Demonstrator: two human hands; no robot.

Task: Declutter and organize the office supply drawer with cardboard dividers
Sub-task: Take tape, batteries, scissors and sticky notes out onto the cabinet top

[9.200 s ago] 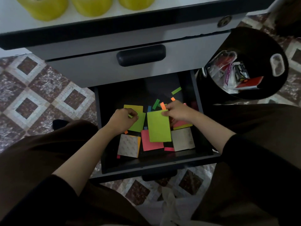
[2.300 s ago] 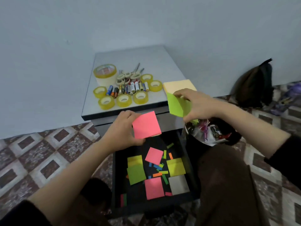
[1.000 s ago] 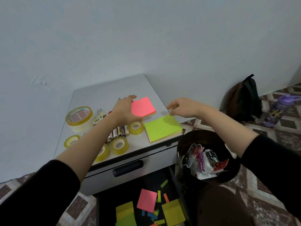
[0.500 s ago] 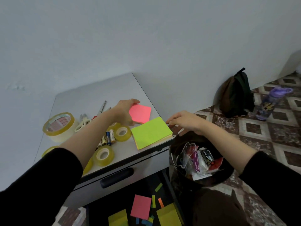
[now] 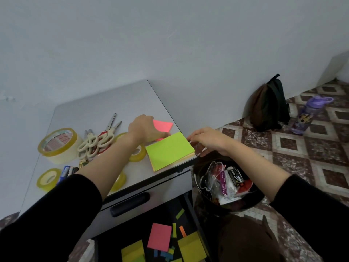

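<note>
Smooth grey tabletop point(image 5: 105, 108) noted against a plain wall. Open drawer point(image 5: 132, 233) seen below it, black inside, strewn with flat square notes in pink and yellow and thin paper strips. Round black bin point(image 5: 253, 202) set just right of the drawer, stuffed with crinkled plastic packets. Rectangular green pad point(image 5: 170, 151) laid flat at the tabletop's near right corner, on a paler pad. Left hand point(image 5: 144, 129) laid over the square pink pad point(image 5: 164, 125) just behind; its fingers are hidden, so a grip cannot be told. Right hand point(image 5: 209, 139) held at the green pad's right edge, fingers loosely bent, tips touching it, nothing gripped. Glossy large tape roll point(image 5: 56, 146) and cream-handled scissors point(image 5: 98, 141) noted farther left.
</note>
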